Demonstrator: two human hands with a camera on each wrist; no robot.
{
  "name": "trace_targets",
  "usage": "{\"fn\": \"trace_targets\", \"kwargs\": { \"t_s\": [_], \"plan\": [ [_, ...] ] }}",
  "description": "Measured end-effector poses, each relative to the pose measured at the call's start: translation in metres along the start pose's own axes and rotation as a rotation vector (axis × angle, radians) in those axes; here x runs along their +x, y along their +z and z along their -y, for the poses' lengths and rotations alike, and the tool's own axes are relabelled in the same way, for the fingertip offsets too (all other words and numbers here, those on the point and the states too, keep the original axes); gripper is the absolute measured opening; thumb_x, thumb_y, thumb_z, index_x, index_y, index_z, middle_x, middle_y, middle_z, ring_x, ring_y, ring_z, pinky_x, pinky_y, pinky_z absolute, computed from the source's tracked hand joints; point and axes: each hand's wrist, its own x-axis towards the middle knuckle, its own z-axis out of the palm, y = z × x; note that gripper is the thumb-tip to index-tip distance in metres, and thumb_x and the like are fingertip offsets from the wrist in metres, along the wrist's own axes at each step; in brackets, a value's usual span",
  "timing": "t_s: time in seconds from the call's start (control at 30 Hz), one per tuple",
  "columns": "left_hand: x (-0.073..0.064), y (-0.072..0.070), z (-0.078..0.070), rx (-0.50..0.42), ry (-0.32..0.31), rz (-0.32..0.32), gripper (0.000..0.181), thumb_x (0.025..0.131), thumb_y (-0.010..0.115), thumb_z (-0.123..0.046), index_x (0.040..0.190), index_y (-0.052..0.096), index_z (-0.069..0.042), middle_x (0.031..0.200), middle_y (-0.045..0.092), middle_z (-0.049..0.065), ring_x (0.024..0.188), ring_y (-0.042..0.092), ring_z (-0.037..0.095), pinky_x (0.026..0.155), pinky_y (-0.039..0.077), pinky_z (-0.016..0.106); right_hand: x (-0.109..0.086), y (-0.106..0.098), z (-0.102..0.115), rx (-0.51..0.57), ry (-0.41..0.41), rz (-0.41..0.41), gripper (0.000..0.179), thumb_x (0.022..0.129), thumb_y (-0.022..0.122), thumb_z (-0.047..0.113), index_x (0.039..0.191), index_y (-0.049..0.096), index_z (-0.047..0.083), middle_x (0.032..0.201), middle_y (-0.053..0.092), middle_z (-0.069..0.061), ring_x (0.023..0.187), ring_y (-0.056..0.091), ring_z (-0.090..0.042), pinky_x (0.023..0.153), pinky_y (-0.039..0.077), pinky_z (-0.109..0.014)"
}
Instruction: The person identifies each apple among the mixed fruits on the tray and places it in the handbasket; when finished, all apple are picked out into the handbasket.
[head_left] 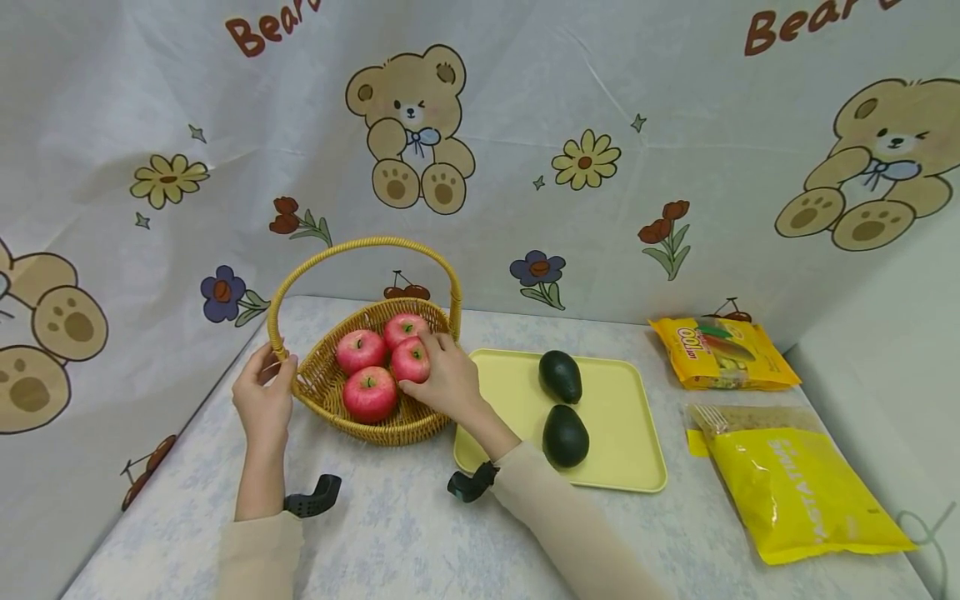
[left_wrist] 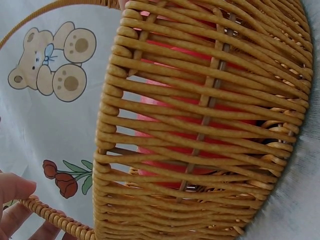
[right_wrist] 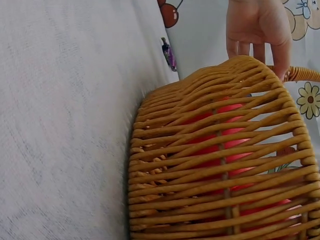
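Observation:
A woven wicker basket [head_left: 408, 433] with a tall arched handle [head_left: 360, 242] stands on the table. Several red apples lie inside, among them a front apple [head_left: 371, 395] and a left apple [head_left: 362, 351]. My left hand [head_left: 264, 396] pinches the foot of the handle on the left; in the left wrist view its thumb and fingers [left_wrist: 17, 186] lie around the handle. Reaching over the basket's right rim, my right hand [head_left: 450, 379] grips the right-hand apple [head_left: 411, 361] between thumb and fingers. Neither wrist view shows the right hand; woven walls partly hide the apples there.
Right of the basket is a pale yellow tray [head_left: 615, 425] bearing two dark avocados, one behind [head_left: 560, 377] and one in front [head_left: 566, 436]. Farther right lie a yellow-orange snack packet [head_left: 723, 353] and a yellow pasta bag [head_left: 802, 492]. A bear-print cloth [head_left: 510, 225] hangs behind.

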Motion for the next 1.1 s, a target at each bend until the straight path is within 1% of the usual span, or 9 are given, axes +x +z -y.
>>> {"fn": "trace_targets", "kwargs": {
  "t_s": [0.13,0.2,0.43,0.53,0.7,0.93,1.1],
  "plan": [
    [0.0002,0.0,-0.0001,0.003,0.0,0.0,0.038,0.098,0.059,-0.024,0.136,0.059,-0.018,0.119,0.059,-0.001,0.108,0.053,0.008,0.081,0.045,0.015,-0.0001,0.0035,0.0017,-0.042,0.024,-0.004,0.081,0.075,0.079,0.051,0.142,0.05,0.016,0.129,0.058,-0.008,0.107,0.063,-0.025,0.08,0.056,-0.042],
    [0.0002,0.0,-0.0002,0.001,0.001,0.001,0.038,0.098,0.059,-0.023,0.136,0.059,-0.018,0.119,0.059,-0.001,0.108,0.053,0.008,0.081,0.045,0.015,0.0,0.0043,0.0026,-0.049,0.037,-0.006,0.081,0.075,0.08,0.051,0.141,0.05,0.016,0.129,0.058,-0.007,0.107,0.063,-0.024,0.08,0.055,-0.042],
    [0.0001,-0.0001,0.0,-0.002,0.004,-0.002,0.038,0.098,0.059,-0.023,0.135,0.059,-0.019,0.117,0.06,-0.002,0.107,0.053,0.007,0.08,0.045,0.014,0.0001,0.0053,0.0054,-0.069,0.073,0.027,0.081,0.075,0.08,0.051,0.141,0.051,0.015,0.132,0.058,-0.007,0.118,0.057,-0.024,0.087,0.053,-0.044],
    [-0.0005,-0.0004,0.0008,-0.017,0.02,-0.005,0.038,0.097,0.06,-0.022,0.134,0.06,-0.017,0.113,0.06,-0.005,0.104,0.053,0.005,0.078,0.044,0.014,0.0003,0.0061,0.0056,-0.103,0.067,0.047,0.081,0.075,0.079,0.052,0.142,0.05,0.015,0.132,0.059,-0.006,0.119,0.055,-0.023,0.087,0.053,-0.044],
    [-0.0016,-0.0003,0.0016,-0.025,0.032,-0.004,0.037,0.097,0.06,-0.023,0.134,0.061,-0.017,0.111,0.059,-0.008,0.102,0.052,0.003,0.077,0.044,0.014,-0.0003,0.0059,0.0055,-0.155,0.047,0.059,0.081,0.076,0.078,0.054,0.141,0.05,0.015,0.129,0.061,-0.005,0.114,0.053,-0.023,0.082,0.053,-0.041],
    [-0.0018,0.0002,0.0004,-0.017,0.016,0.002,0.038,0.098,0.059,-0.025,0.135,0.059,-0.018,0.117,0.059,-0.003,0.107,0.052,0.007,0.078,0.044,0.016,-0.0006,0.0061,0.0062,-0.206,0.035,0.075,0.078,0.076,0.077,0.056,0.138,0.051,0.016,0.126,0.062,-0.004,0.109,0.053,-0.022,0.08,0.052,-0.037],
    [-0.0017,0.0003,0.0002,-0.018,0.01,0.002,0.039,0.098,0.058,-0.025,0.136,0.059,-0.018,0.118,0.059,-0.002,0.108,0.052,0.009,0.079,0.044,0.017,0.0006,0.0074,0.0063,-0.249,0.032,0.101,0.078,0.076,0.076,0.057,0.137,0.052,0.015,0.125,0.063,-0.004,0.108,0.054,-0.023,0.081,0.051,-0.036]
  ]
}}
